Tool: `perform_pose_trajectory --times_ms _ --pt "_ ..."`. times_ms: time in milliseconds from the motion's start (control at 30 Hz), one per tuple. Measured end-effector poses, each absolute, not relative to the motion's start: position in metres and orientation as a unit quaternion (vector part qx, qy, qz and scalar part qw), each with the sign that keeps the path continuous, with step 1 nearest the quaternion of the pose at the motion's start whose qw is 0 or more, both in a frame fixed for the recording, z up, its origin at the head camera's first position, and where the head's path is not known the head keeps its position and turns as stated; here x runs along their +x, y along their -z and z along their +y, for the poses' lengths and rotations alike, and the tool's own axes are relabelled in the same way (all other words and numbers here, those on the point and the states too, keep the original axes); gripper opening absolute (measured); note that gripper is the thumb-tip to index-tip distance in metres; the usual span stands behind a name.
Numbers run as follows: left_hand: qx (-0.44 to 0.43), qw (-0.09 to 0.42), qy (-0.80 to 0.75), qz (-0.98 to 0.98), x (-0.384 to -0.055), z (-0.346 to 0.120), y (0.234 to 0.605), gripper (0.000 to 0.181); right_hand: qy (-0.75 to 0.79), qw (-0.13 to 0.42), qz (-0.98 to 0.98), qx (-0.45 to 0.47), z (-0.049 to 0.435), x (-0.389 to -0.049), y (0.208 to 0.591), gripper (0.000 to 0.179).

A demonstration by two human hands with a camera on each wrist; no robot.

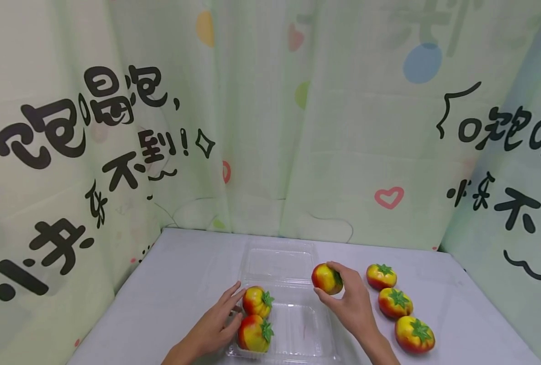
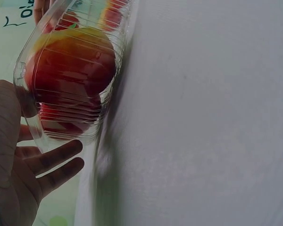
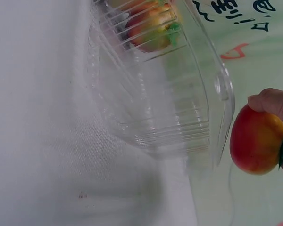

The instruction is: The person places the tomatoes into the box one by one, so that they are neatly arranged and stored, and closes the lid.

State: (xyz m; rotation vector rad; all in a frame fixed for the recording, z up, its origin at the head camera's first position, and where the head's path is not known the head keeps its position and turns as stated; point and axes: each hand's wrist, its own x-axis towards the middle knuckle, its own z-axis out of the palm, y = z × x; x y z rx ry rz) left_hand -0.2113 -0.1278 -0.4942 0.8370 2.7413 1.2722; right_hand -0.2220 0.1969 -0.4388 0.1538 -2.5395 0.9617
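Observation:
My right hand (image 1: 350,299) pinches a red-and-yellow persimmon (image 1: 323,279) between thumb and fingers. In the right wrist view this persimmon (image 3: 257,140) is beyond the rim of the clear plastic box (image 3: 151,113). Two more persimmons (image 1: 257,302) (image 1: 253,334) sit in the left side of the box (image 1: 304,334). By the box's left edge lies my left hand (image 1: 213,324), its fingers mostly straight and spread. The left wrist view shows its thumb (image 2: 28,103) at the rim and two outstretched fingers (image 2: 61,172) apart from the box.
Three persimmons (image 1: 382,276) (image 1: 395,302) (image 1: 415,335) stand in a row on the white table (image 1: 160,294), right of my right hand. The box's clear lid (image 1: 277,261) lies folded back behind it. Printed curtains (image 1: 261,126) enclose the table's back and sides.

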Motion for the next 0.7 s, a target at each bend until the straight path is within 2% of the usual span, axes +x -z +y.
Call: perform_pose_trajectory --times_ms 567,700 --pt "0.268 0.001 -0.407 0.873 -0.211 -0.128 0.495 0.056 -0.339 0.239 -0.905 0.098 0.175 -0.209 0.441 0.066" --pt "0.268 -0.001 -0.407 0.873 -0.211 -0.128 0.496 0.056 -0.345 0.231 -0.904 0.102 0.170 -0.207 0.443 0.065"
